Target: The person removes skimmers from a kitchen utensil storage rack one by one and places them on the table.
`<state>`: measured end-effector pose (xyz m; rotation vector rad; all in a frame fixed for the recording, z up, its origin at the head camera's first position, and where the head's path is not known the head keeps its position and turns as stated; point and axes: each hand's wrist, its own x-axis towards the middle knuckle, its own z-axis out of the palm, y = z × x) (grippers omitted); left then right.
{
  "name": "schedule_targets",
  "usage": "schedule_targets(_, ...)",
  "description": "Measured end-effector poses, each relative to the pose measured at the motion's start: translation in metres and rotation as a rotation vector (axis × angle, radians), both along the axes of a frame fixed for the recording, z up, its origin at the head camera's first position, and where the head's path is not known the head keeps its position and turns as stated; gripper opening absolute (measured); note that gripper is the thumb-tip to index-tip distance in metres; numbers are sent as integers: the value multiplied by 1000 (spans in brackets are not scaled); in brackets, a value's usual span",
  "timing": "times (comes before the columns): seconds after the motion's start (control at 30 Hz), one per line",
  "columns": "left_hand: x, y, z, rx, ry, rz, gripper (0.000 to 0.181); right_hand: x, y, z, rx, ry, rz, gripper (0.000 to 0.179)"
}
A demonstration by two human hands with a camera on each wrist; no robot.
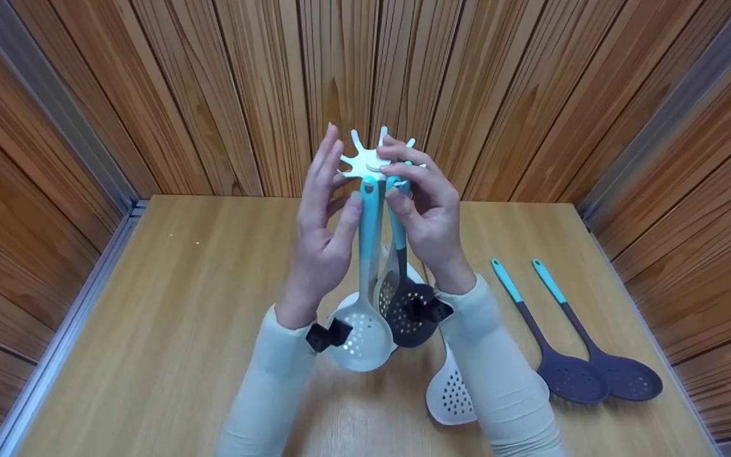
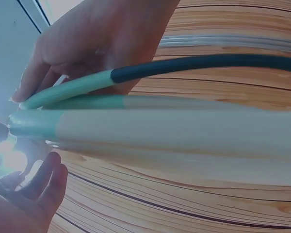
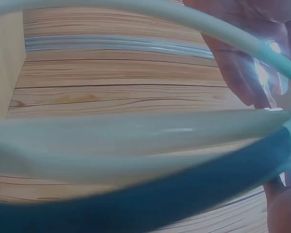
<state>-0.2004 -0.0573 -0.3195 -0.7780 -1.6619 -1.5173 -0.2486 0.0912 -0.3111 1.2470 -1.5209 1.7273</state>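
A white utensil rack (image 1: 360, 160) with a star-shaped top of several hooks stands mid-table. Near its front hangs a pale slotted spoon (image 1: 365, 349) with a turquoise handle. My left hand (image 1: 324, 238) is beside the rack, fingers straight up and thumb against that handle's top. With curled fingers and thumb, my right hand (image 1: 432, 222) pinches the turquoise handle end of a dark slotted spoon (image 1: 403, 331) close under the hooks. In the left wrist view, the dark spoon's shaft (image 2: 184, 64) runs past the right hand. More pale utensils hang behind, partly hidden.
Two dark slotted spoons (image 1: 572, 377) with turquoise handles lie overlapping on the right of the wooden table (image 1: 169, 330). A pale slotted turner (image 1: 448, 395) lies partly under the right sleeve. Wood-panelled walls (image 1: 264, 95) enclose the back and sides.
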Motion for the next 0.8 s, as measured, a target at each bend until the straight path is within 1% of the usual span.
schedule_targets(0.17,11,0,-8,18,-52,83,59,-1,-3,-3,-13,27,-1,27)
schedule_targets(0.27,17,-2,-13,30,-95,102,58,-3,-3,-5,-15,37,5,26)
schedule_targets(0.33,22,-4,-17,5,-140,106,55,-3,-4,-6,-15,40,5,27)
schedule_targets(0.43,30,-6,-23,-66,-222,111,48,-4,-4,-7,-16,45,1,27)
schedule_targets(0.5,33,-7,-28,-121,-278,113,42,-4,-5,-8,-18,49,-8,28)
schedule_targets(0.57,35,-7,-33,-161,-319,100,36,-4,-7,-9,-19,53,-24,29)
schedule_targets(0.67,37,-7,-39,-212,-345,86,29,-3,-8,-10,-21,64,-53,28)
schedule_targets(0.8,39,-9,-47,-251,-364,77,25,-3,-10,-11,-20,70,-76,29)
